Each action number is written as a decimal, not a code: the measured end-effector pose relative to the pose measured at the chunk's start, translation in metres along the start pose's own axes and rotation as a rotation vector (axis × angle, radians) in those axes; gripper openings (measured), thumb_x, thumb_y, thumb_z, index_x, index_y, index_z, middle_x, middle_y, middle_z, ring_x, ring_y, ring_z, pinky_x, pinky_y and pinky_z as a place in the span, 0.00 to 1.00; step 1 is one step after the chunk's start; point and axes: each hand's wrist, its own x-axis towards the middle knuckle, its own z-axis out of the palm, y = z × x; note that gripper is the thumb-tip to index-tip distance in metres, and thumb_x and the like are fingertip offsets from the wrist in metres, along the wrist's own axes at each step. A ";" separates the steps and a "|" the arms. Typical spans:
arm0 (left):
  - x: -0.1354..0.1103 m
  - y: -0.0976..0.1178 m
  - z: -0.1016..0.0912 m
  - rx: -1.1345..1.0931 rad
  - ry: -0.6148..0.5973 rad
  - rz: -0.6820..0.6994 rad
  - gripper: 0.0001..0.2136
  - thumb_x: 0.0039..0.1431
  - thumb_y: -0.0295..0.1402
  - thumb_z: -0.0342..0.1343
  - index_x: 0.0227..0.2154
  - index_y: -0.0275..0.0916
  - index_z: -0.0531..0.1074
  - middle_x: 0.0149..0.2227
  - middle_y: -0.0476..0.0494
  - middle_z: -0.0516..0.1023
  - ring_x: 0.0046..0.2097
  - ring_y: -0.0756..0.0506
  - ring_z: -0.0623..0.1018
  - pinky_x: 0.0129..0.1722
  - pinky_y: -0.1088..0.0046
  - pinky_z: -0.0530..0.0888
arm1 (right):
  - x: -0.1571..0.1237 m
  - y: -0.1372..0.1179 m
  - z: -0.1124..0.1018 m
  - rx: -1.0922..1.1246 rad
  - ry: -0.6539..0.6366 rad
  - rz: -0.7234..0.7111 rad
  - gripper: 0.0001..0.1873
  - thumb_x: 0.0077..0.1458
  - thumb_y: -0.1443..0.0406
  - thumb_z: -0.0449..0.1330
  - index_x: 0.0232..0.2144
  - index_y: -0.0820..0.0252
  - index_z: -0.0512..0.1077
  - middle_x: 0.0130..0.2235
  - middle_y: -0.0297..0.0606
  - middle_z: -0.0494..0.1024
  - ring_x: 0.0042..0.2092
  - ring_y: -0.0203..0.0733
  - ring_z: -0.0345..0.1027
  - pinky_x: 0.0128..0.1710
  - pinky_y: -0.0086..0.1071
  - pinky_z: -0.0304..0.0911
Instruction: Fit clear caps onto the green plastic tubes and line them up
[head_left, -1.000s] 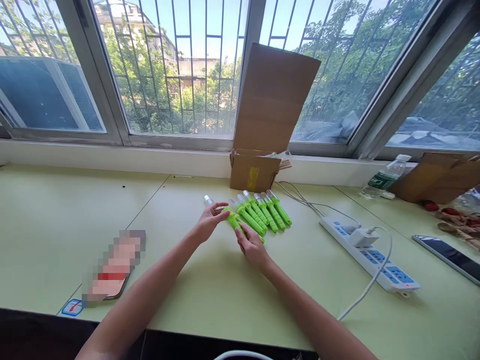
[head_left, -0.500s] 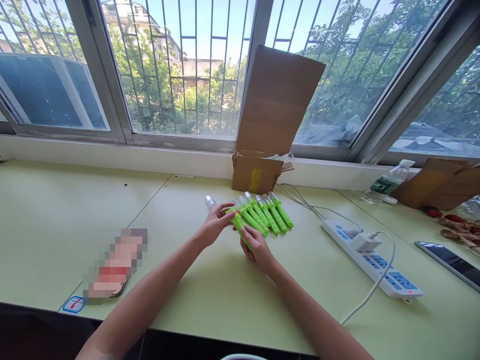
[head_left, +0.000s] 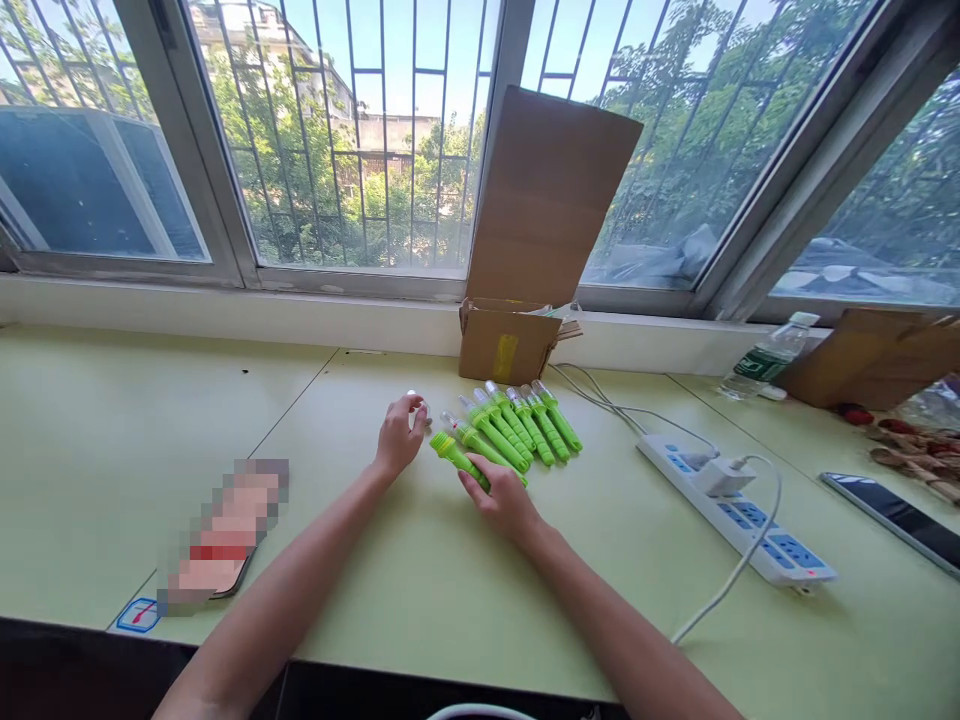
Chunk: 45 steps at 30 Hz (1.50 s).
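My right hand [head_left: 501,495] is closed around a green ribbed handle [head_left: 456,455], its threaded end uncovered and pointing up to the left. My left hand [head_left: 400,437] has its thumb and fingers around a small clear-and-white tube-like piece [head_left: 427,418], which they partly cover. Just past the held handle lie several green handles with clear caps [head_left: 555,415], side by side in a slanting row. The closest of these, a capped green handle [head_left: 480,440], runs partly behind the one in my right hand.
An open cardboard box [head_left: 506,345] stands against the window ledge behind the row. To the right are a white power strip [head_left: 739,510] with cables, a water bottle [head_left: 769,358] and a phone [head_left: 896,520]. A blurred-out phone [head_left: 225,540] lies at left.
My left hand has come off the green handle and moved left to the clear-and-white piece. My right hand keeps the handle, now slightly lower and to the left.
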 end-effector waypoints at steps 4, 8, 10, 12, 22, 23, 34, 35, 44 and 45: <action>0.000 -0.011 -0.002 0.278 -0.103 0.125 0.19 0.59 0.35 0.48 0.54 0.39 0.62 0.53 0.37 0.69 0.57 0.39 0.64 0.55 0.60 0.60 | 0.001 0.003 0.000 -0.037 0.009 -0.005 0.20 0.58 0.55 0.50 0.47 0.59 0.70 0.37 0.42 0.79 0.39 0.46 0.72 0.40 0.36 0.64; -0.003 -0.016 0.001 0.374 -0.223 0.156 0.24 0.57 0.32 0.49 0.58 0.40 0.57 0.58 0.39 0.64 0.61 0.39 0.59 0.57 0.59 0.56 | 0.001 0.003 0.000 -0.056 0.017 -0.015 0.20 0.58 0.55 0.50 0.46 0.59 0.71 0.37 0.42 0.79 0.39 0.46 0.72 0.40 0.35 0.64; -0.004 -0.017 0.002 0.404 -0.258 0.162 0.25 0.57 0.32 0.49 0.58 0.41 0.56 0.59 0.39 0.63 0.61 0.39 0.58 0.58 0.59 0.56 | 0.001 0.003 0.000 -0.057 0.015 -0.021 0.20 0.58 0.55 0.50 0.46 0.59 0.71 0.37 0.42 0.79 0.39 0.46 0.72 0.39 0.35 0.64; -0.004 -0.017 0.002 0.436 -0.268 0.167 0.24 0.57 0.32 0.49 0.58 0.41 0.57 0.59 0.39 0.62 0.61 0.39 0.59 0.57 0.60 0.57 | 0.000 0.003 0.000 -0.060 0.011 -0.025 0.20 0.58 0.55 0.50 0.46 0.59 0.71 0.37 0.42 0.79 0.38 0.46 0.72 0.39 0.35 0.64; -0.005 -0.013 0.002 0.573 -0.220 0.137 0.18 0.54 0.34 0.54 0.49 0.45 0.69 0.54 0.38 0.63 0.54 0.37 0.62 0.53 0.58 0.61 | 0.002 0.002 0.000 -0.075 -0.017 -0.009 0.20 0.59 0.54 0.49 0.46 0.59 0.71 0.35 0.41 0.79 0.36 0.45 0.72 0.37 0.35 0.63; -0.004 -0.013 0.002 0.576 -0.215 0.139 0.16 0.54 0.34 0.54 0.47 0.45 0.70 0.54 0.38 0.63 0.54 0.37 0.62 0.53 0.58 0.61 | 0.002 0.002 0.000 -0.074 -0.021 -0.007 0.20 0.59 0.54 0.49 0.45 0.59 0.71 0.35 0.41 0.79 0.36 0.45 0.72 0.37 0.35 0.63; -0.005 -0.005 0.001 0.578 -0.275 0.198 0.08 0.56 0.30 0.51 0.36 0.41 0.73 0.50 0.39 0.66 0.52 0.39 0.64 0.48 0.61 0.65 | 0.002 0.002 0.000 -0.074 -0.004 -0.011 0.21 0.58 0.55 0.50 0.47 0.59 0.70 0.35 0.41 0.79 0.36 0.45 0.72 0.37 0.34 0.63; -0.005 -0.003 0.000 0.581 -0.285 0.193 0.06 0.56 0.29 0.52 0.35 0.40 0.73 0.49 0.38 0.66 0.51 0.39 0.65 0.48 0.62 0.65 | 0.002 0.002 0.000 -0.073 -0.004 -0.012 0.21 0.58 0.55 0.50 0.47 0.59 0.70 0.35 0.41 0.79 0.35 0.44 0.72 0.37 0.34 0.63; -0.004 -0.002 -0.002 0.503 -0.286 0.035 0.08 0.54 0.28 0.50 0.38 0.39 0.68 0.40 0.39 0.70 0.40 0.43 0.72 0.39 0.68 0.67 | 0.001 0.000 -0.001 -0.067 -0.014 -0.015 0.20 0.59 0.54 0.49 0.46 0.58 0.71 0.34 0.40 0.79 0.35 0.44 0.72 0.36 0.33 0.64; -0.004 -0.002 -0.002 0.485 -0.295 0.029 0.10 0.54 0.27 0.50 0.40 0.39 0.67 0.40 0.39 0.71 0.40 0.43 0.72 0.39 0.68 0.67 | 0.001 0.001 -0.001 -0.068 -0.014 -0.015 0.20 0.58 0.54 0.49 0.45 0.58 0.71 0.34 0.40 0.79 0.35 0.44 0.72 0.37 0.33 0.64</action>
